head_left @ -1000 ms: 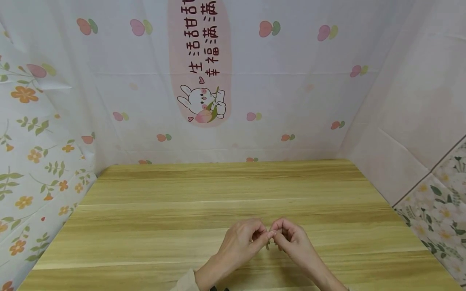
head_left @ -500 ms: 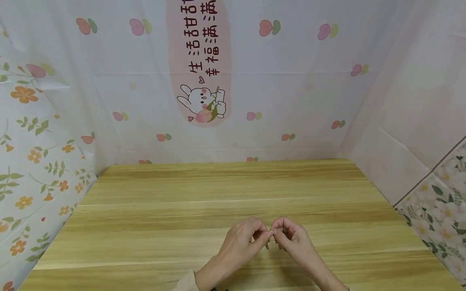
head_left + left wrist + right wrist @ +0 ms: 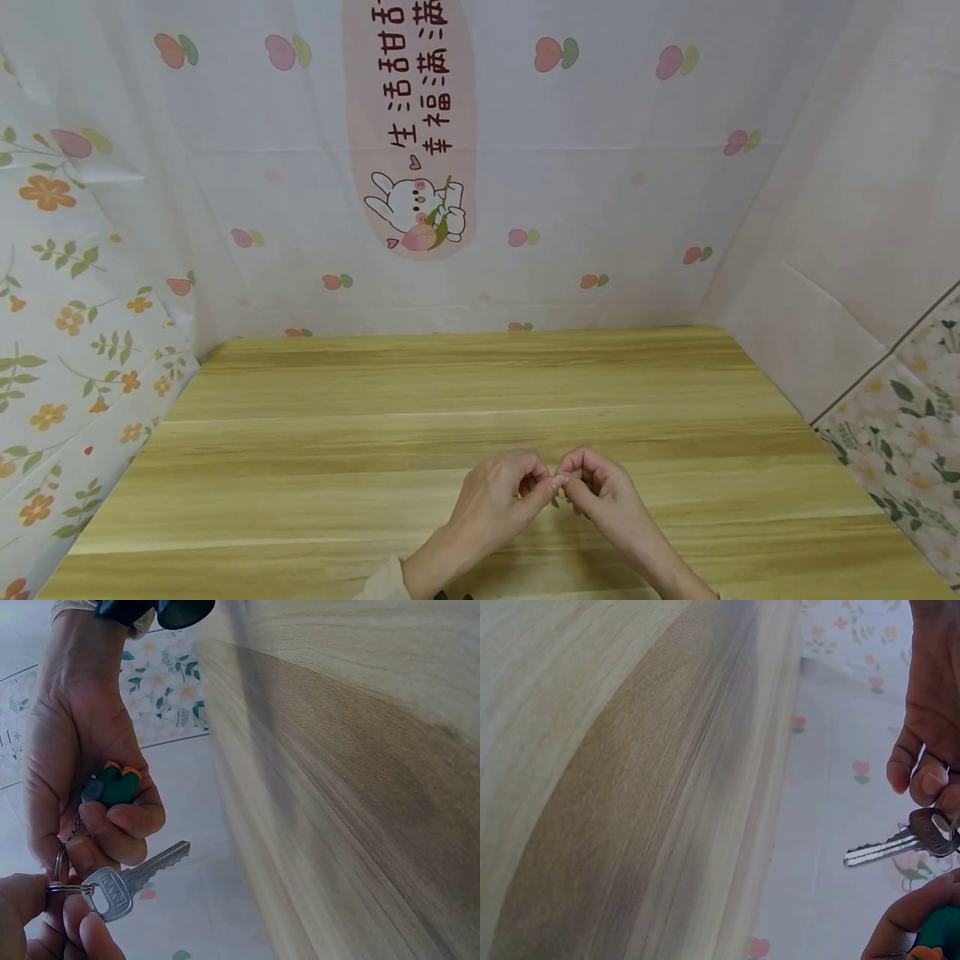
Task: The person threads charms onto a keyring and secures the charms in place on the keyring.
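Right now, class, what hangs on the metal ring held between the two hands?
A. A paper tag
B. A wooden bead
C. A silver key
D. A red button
C: the left wrist view shows a silver key hanging on the ring, which the left hand pinches, while the right hand holds a green charm against its palm.

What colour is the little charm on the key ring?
The charm is green with orange tips; the left wrist view shows it best.
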{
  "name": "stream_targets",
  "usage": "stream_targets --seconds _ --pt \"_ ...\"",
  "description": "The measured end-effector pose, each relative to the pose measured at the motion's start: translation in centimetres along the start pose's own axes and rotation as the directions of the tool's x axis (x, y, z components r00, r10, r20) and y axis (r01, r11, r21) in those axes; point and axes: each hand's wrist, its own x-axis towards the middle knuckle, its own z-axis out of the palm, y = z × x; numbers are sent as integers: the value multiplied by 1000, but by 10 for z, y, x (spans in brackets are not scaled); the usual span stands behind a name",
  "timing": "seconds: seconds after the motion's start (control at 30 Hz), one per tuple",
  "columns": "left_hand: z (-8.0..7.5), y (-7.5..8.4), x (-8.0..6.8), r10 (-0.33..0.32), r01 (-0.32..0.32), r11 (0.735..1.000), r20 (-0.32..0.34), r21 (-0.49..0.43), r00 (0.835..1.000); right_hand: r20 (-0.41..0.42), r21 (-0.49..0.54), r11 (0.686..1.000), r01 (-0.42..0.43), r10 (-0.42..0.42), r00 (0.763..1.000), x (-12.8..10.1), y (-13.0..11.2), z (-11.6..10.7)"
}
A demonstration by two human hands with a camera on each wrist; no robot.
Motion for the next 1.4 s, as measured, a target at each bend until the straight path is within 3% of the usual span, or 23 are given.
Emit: stream_targets --seconds 0.27,0.47,0.83,1.0,1.2,1.4 --pt "1 -1 1 45 -45 998 -6 -48 999 1 -8 1000 -29 29 1000 1 -1 0" --pt "2 -2 1 86 -87 994 -24 -62 996 -1 3 1000 -4 4 1000 1 -3 -1" --pt "0 0 0 27 -27 999 4 -29 1000 20 7 1000 -25 25 999 0 -3 -1" --pt "1 -1 0 45 -44 996 16 -74 999 26 10 1000 -22 22 999 0 -4 0" --pt "3 -2 -1 86 -87 994 -13 -72 996 4 13 999 -48 48 999 0 -3 0" --pt "3 -1 -3 55 -55 997 -3 -44 998 0 6 998 -70 70 998 -2 -2 0"
